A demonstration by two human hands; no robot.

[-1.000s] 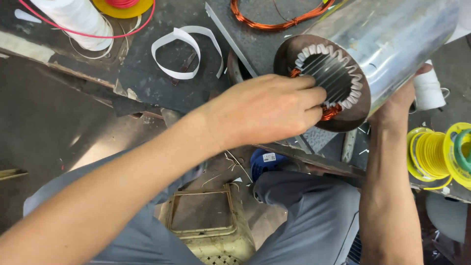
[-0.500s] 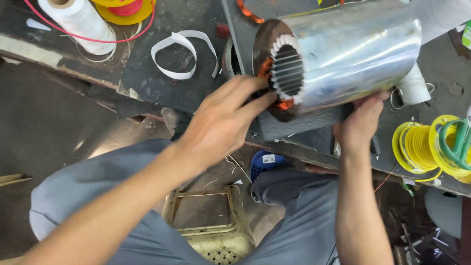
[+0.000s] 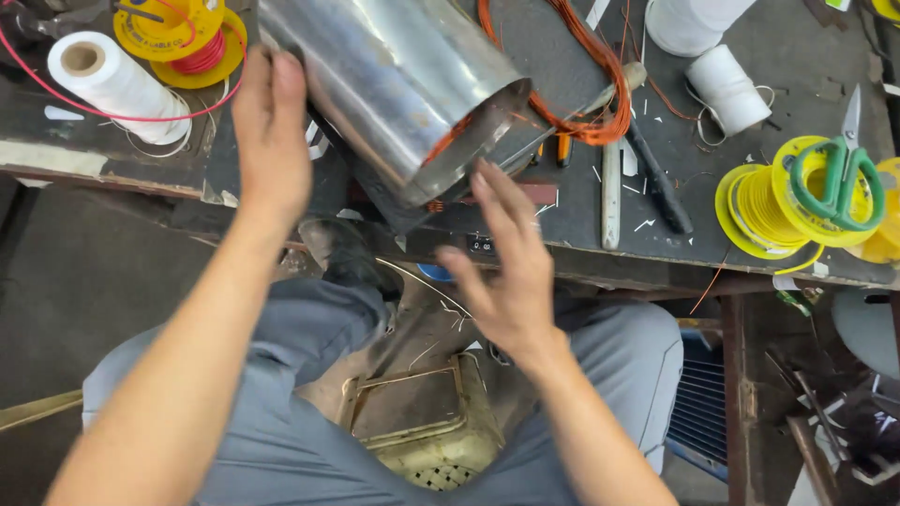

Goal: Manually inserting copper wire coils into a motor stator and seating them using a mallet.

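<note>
Stator (image 3: pixel 403 84) — a shiny metal cylinder with copper winding showing at its open end — lies tilted on the dark table (image 3: pixel 562 225), its lower end reaching to the table's near edge. Left hand (image 3: pixel 272 141) presses flat against the cylinder's left side, fingers (image 3: pixel 267 80) straight and together, gripping nothing. Right hand (image 3: pixel 506 262) hovers just below the open end, fingers (image 3: pixel 502 192) spread wide and empty; whether the tips touch the rim cannot be told. Orange wire (image 3: pixel 600 103) loops on the table just right of the stator. Beside it lie a pale flat stick (image 3: pixel 611 192) and a black-handled tool (image 3: pixel 661 183). White thread spool (image 3: pixel 112 84) sits at far left, with a yellow reel of red wire (image 3: pixel 187 37) behind it. At right, green-handled scissors (image 3: pixel 839 173) rest on a yellow reel (image 3: pixel 764 211); a white spool (image 3: pixel 727 89) stands near them. Below the table — grey trousers (image 3: pixel 309 347) over the person's knees, and a dull metal box (image 3: pixel 422 431) between them.
</note>
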